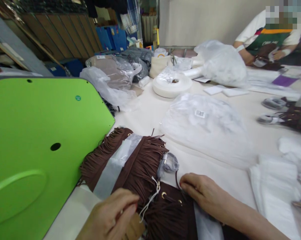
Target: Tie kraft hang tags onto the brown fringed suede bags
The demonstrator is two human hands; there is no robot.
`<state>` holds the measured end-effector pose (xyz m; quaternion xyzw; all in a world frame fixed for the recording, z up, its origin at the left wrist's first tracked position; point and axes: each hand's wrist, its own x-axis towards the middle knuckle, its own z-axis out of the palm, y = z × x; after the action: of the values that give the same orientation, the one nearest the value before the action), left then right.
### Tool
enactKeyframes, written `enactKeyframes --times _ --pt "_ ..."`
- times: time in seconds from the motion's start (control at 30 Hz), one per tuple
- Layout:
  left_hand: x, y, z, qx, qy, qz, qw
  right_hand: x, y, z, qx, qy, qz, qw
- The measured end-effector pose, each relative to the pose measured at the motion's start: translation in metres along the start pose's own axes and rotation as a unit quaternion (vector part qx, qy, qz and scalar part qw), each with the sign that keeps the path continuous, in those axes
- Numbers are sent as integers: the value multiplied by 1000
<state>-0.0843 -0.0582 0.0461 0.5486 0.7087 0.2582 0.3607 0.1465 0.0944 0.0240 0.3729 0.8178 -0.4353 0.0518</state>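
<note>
A dark brown fringed suede bag (140, 166) lies on the white table in front of me, with a strip of grey-white wrapping (115, 165) across it. My left hand (112, 215) is closed in a pinch on a brown paper tag (135, 230) tied by a white string (151, 196). My right hand (202, 193) rests fingers down on the bag's top edge by the brass eyelets (163, 194); its fingers look curled on the drawstring. A small clear packet of metal parts (168, 163) lies on the bag.
A bright green panel (40, 140) stands at my left. Clear plastic bags (205, 126) and white sheets (275, 186) lie around. A white tape roll (171, 85) sits further back. More brown fringed goods (295, 116) lie at the right. Another person (267, 40) works at the far right.
</note>
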Motion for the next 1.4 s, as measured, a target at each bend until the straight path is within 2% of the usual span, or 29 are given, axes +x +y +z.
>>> enactKeyframes --times 0.13,0.2,0.27,0.4,0.57,0.7,0.77,0.83,0.9,0.93,1.0,1.03,1.1,1.13,1.17,1.2,1.3,1.33,1.4 --pt "70 43 30 139 26 68 988 -3 1 3 40 -27 -17 999" --pt "94 55 44 218 2 72 973 -3 1 2 54 -45 -26 997" --pt "109 63 54 285 -27 60 956 -2 3 1 68 -59 -24 996" --pt "118 69 63 361 -38 41 931 0 6 -3 97 -78 21 992" --pt "121 66 62 342 -28 17 939 -7 12 -10 44 -53 75 995" --pt "125 67 64 350 -36 3 936 -12 17 -13 20 -38 63 997" --pt "125 68 66 352 -41 -1 935 -14 21 -13 38 -36 57 997" --pt "121 69 66 346 -23 15 938 -15 25 -11 69 -4 48 996" --pt "115 70 64 294 -1 57 954 -16 27 -10 108 55 21 992" --pt "111 70 63 235 -7 66 970 -16 27 -9 126 81 -1 989" --pt "104 70 63 31 -78 22 996 -15 23 -8 157 112 -55 980" --pt "101 70 63 -90 -130 -26 987 -15 19 -7 168 115 -83 975" --pt "96 68 66 -298 -222 -101 923 -15 12 -6 181 109 -131 969" --pt "93 66 67 -365 -248 -111 890 -15 9 -5 182 108 -152 965" --pt "89 64 69 -400 -261 -111 872 -15 7 -4 179 118 -167 962" --pt "85 60 70 -409 -260 -112 867 -15 5 -4 173 140 -173 960" --pt "63 38 65 -371 -240 -147 885 -17 9 -2 143 193 -138 961" --pt "54 28 61 -353 -241 -169 888 -17 11 -1 132 179 -120 968" --pt "36 7 49 -320 -247 -212 890 -17 14 1 107 106 -87 985"
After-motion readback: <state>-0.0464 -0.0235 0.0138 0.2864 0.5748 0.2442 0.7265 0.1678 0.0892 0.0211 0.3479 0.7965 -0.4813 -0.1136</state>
